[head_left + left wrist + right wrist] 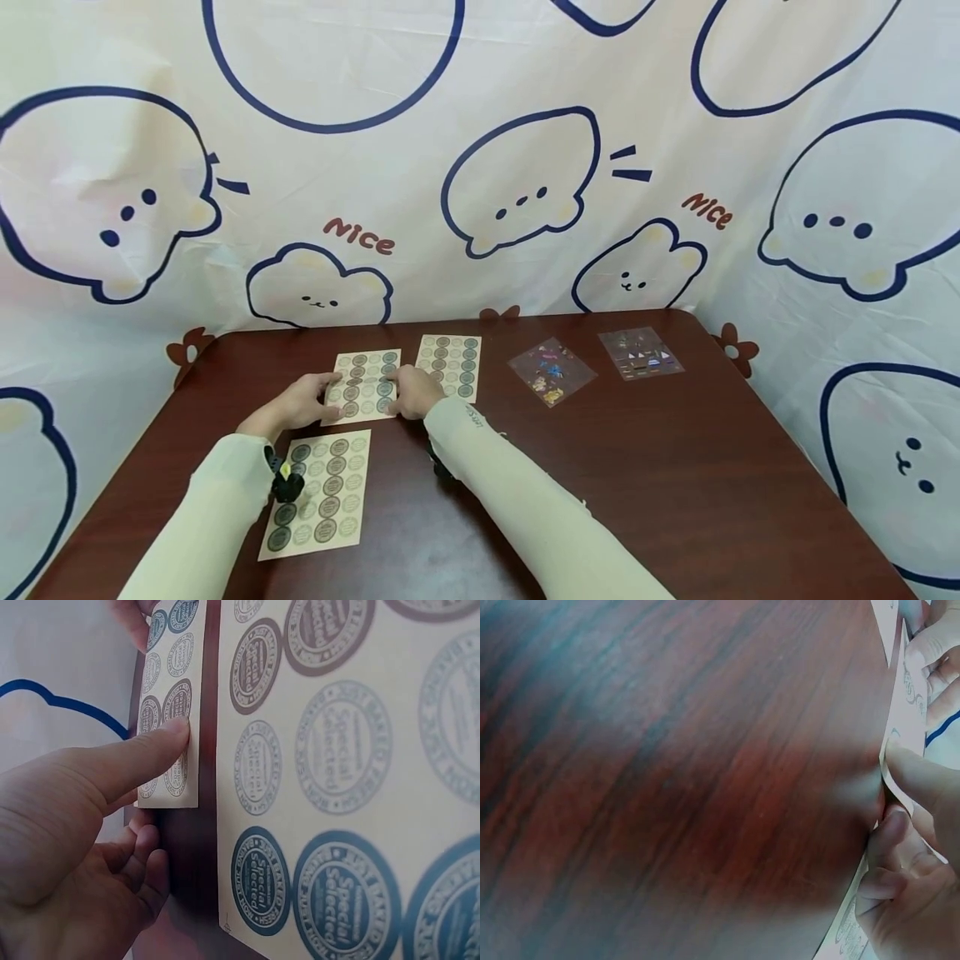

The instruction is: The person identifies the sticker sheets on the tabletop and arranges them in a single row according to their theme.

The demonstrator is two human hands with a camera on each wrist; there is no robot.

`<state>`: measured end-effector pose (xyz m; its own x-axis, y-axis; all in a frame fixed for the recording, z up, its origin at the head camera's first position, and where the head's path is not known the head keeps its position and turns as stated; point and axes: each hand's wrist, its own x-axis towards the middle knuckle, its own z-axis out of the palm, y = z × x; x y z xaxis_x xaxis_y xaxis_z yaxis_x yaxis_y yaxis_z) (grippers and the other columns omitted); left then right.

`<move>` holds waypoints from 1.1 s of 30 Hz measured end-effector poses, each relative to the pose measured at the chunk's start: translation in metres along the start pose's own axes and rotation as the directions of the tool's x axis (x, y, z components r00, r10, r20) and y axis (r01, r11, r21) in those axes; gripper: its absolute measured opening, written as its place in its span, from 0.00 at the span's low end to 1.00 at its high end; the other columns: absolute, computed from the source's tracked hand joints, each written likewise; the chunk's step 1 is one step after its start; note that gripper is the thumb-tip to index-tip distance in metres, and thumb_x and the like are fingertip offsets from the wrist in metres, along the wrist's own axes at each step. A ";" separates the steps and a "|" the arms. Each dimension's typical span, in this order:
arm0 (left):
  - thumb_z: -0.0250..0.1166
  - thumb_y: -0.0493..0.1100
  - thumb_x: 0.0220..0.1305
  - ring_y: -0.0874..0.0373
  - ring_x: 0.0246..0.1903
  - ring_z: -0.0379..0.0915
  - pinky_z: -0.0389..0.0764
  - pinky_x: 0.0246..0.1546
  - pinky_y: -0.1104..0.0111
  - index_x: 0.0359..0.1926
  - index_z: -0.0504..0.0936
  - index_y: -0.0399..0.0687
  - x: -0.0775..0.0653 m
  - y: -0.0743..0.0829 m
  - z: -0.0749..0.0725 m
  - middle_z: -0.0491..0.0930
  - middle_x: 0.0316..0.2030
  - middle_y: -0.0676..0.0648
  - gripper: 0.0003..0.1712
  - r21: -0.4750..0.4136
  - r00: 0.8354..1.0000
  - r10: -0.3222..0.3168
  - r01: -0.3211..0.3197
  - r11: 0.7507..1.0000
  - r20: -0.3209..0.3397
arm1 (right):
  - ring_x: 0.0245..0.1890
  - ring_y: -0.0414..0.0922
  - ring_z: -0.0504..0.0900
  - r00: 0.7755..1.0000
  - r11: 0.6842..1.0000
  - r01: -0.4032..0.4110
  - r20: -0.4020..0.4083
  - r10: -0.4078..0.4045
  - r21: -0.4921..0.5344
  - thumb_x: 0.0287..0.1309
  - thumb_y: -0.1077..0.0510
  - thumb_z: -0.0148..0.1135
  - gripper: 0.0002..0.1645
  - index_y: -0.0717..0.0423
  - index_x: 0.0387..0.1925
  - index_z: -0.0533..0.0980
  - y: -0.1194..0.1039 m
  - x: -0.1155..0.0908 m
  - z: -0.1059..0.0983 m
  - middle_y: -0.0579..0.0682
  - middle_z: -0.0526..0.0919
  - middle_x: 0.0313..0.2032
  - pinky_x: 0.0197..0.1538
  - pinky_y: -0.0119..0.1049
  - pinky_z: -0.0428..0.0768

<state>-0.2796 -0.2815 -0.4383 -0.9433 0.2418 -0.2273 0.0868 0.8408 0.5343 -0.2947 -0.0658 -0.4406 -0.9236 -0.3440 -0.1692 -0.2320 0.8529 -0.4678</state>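
Note:
Both hands are at a cream sheet of round stickers (pixel 366 385) near the table's far left. My left hand (pixel 298 403) holds its left edge; in the left wrist view the thumb (pixel 161 746) lies on top of the printed circles, other fingers bend below the edge. At the opposite edge, my right hand (pixel 415 393) pinches the sheet, which bows slightly by the thumb (pixel 915 772) in the right wrist view. A second sticker sheet (pixel 341 500) lies nearer, partly under the left wrist. Just right of the held sheet lies a third sticker sheet (pixel 456 358).
Two clear sheets with small colourful pieces, one tilted (pixel 552 372) and one farther right (pixel 641 353), lie at the back right of the dark wooden table (pixel 675 483). A cartoon-printed cloth (pixel 420 192) hangs behind the table and along its sides.

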 end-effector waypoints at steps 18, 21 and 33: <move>0.73 0.39 0.59 0.50 0.40 0.73 0.76 0.39 0.65 0.73 0.59 0.26 0.000 -0.002 0.000 0.76 0.50 0.33 0.47 -0.057 0.999 -0.005 0.002 0.998 -0.046 | 0.30 0.39 0.76 0.998 0.999 0.031 -0.059 -0.032 -0.015 0.56 0.48 0.75 0.38 0.39 0.68 0.74 0.001 -0.002 -0.004 0.42 0.82 0.30 0.46 0.36 0.77; 0.72 0.39 0.60 0.51 0.40 0.73 0.76 0.38 0.65 0.73 0.59 0.26 -0.001 -0.002 0.000 0.76 0.49 0.34 0.47 -0.070 0.999 0.000 -0.004 0.998 -0.051 | 0.22 0.39 0.71 0.997 0.998 0.055 -0.058 -0.054 0.012 0.56 0.49 0.75 0.38 0.41 0.68 0.74 0.003 -0.002 -0.006 0.42 0.76 0.22 0.29 0.32 0.70; 0.70 0.40 0.63 0.47 0.42 0.75 0.76 0.36 0.63 0.72 0.62 0.29 -0.013 0.005 -0.002 0.73 0.49 0.33 0.42 -0.071 0.992 0.022 -0.031 0.997 -0.125 | 0.16 0.37 0.63 0.984 0.949 0.170 -0.101 -0.148 0.265 0.59 0.57 0.73 0.34 0.50 0.67 0.74 0.013 -0.010 -0.006 0.43 0.71 0.21 0.25 0.29 0.63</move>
<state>-0.2676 -0.2815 -0.4308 -0.9740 0.1973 -0.1117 0.0928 0.7965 0.5975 -0.2899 -0.0489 -0.4397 -0.9050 -0.4253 -0.0099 -0.2964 0.6471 -0.7024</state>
